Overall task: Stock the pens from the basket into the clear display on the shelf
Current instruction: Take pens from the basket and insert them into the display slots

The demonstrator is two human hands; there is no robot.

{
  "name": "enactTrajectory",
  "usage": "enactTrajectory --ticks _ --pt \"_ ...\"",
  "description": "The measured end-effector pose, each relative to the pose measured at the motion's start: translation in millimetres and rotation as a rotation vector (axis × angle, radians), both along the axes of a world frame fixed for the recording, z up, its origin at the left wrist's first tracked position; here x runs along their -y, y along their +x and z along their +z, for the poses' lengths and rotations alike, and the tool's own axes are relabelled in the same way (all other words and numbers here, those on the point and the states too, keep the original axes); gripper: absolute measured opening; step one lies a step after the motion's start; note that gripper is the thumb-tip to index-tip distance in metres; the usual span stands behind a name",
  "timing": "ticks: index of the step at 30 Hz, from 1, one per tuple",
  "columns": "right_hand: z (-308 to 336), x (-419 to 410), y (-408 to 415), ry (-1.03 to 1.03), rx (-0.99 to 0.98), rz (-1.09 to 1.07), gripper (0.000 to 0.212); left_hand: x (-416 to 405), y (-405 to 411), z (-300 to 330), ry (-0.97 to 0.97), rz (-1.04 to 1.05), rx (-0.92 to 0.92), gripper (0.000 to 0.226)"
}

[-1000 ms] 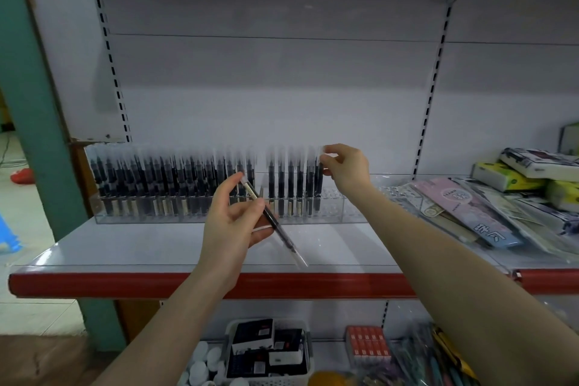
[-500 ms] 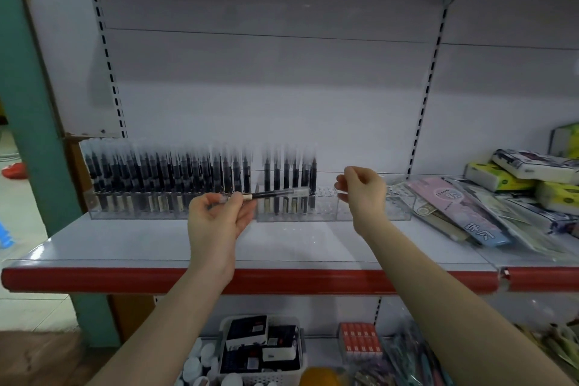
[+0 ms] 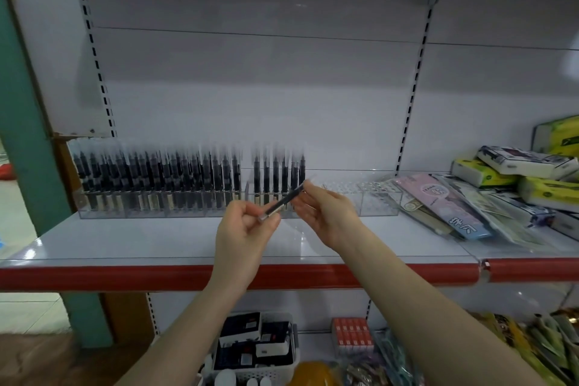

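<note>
Centrally, pen (image 3: 283, 201) pinched by both hands, packet lettering illegible

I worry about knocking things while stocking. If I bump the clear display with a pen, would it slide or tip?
The clear display probably slides easily: thin plastic on a glossy shelf. Its right end holds no pens, so it is likely light. It sits low and long, so tipping seems unlikely.

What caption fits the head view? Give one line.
Both hands, left hand and right hand, hold one pen before the clear display.
</note>
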State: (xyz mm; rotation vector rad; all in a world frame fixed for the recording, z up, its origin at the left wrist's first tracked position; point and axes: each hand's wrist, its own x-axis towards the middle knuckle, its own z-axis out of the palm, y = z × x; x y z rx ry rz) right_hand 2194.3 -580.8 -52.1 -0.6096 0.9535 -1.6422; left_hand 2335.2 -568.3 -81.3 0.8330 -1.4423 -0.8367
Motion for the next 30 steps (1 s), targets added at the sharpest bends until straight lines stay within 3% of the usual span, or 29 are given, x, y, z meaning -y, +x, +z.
enactTrajectory --ticks 4,10,12,17,22,30 --pt "2.6 2.0 -5.2 -0.039 -0.144 -0.097 0.014 3.2 7.9 -9.5 -0.020 -0.042 0.269 0.022" --pt "16.7 6.7 -22.1 -0.185 -0.545 -0.344 0.016 9.5 21.4 -23.7 -0.083 0.055 0.987 0.077" --pt "21.7 9.8 -24.6 -0.244 -0.688 -0.402 0.016 9.8 18.7 -25.8 -0.091 0.041 1.117 0.075" --pt "30.1 23.7 -27.3 -0.323 -0.933 -0.478 0.020 7.1 16.2 -25.8 -0.145 0.065 1.102 0.092" --pt "30.0 38.8 -32.6 -0.304 -1.031 -0.477 0.021 9.5 16.0 -27.8 -0.149 0.092 1.118 0.049" --pt "32.9 47.9 -33.2 -0.294 -1.023 -0.454 0.021 12.4 16.3 -31.4 -0.165 0.100 1.066 0.048"
